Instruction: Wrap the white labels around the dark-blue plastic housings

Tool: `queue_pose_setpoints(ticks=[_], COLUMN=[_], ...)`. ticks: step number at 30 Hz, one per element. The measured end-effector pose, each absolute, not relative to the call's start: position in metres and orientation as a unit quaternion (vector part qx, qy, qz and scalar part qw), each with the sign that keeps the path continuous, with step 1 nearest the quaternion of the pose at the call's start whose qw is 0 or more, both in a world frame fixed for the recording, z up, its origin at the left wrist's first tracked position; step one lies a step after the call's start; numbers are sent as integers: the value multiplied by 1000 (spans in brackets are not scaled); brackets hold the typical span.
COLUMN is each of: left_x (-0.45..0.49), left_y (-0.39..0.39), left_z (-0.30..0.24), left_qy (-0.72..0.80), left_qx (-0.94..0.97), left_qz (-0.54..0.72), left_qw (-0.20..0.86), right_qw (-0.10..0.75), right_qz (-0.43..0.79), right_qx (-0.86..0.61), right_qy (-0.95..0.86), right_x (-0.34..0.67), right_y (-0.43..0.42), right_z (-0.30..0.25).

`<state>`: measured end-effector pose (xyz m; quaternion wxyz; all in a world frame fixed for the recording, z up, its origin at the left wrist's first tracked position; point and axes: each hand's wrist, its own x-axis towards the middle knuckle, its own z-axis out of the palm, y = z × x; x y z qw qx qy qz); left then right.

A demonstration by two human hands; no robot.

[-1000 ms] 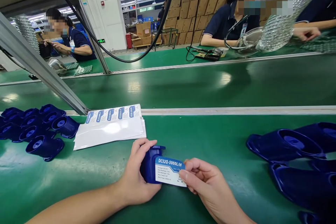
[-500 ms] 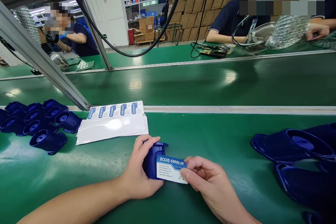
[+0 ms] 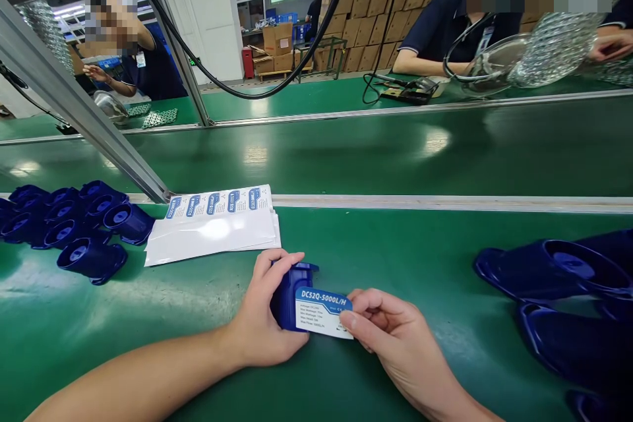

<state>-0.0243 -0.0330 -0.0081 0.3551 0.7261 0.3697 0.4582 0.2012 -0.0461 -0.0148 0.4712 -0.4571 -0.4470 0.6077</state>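
Observation:
My left hand [image 3: 267, 316] is wrapped round a blue plastic housing [image 3: 284, 300], its flanged end pointing away from me. Between thumb and fingers, my right hand [image 3: 390, 330] pinches the right end of a sticker label [image 3: 319, 316] printed "DC52Q-5000L/H". The label's left edge lies against the side of the housing, while its right part stands off it. Beyond my left hand is a stack of label sheets [image 3: 212, 234], with one row of blue-and-white labels along the top sheet's far edge.
Several more blue housings [image 3: 91, 257] are grouped at the left, and larger-looking blue housings [image 3: 554, 267] are at the right. A metal post [image 3: 99, 102] slants down at the left. A black cable [image 3: 257, 95] hangs ahead. Two co-workers sit across the green conveyor belt [image 3: 346, 151].
My hands, the housing and the label hold nearly the same pose, with the view shifted slightly. Across the belt, the left co-worker has raised an arm.

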Motion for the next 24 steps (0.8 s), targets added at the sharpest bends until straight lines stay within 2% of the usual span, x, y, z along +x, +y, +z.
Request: queue_pose_setpoints(ticks=[24], left_x=[-25], left_y=[-32], left_z=[-8], left_qy=[372], left_qx=[725], left_qz=[454], left_qw=[360], right_qw=[463], right_qz=[607], right_qx=[-463], right_qy=[-450], right_x=[202], right_y=[-46], right_z=[-16])
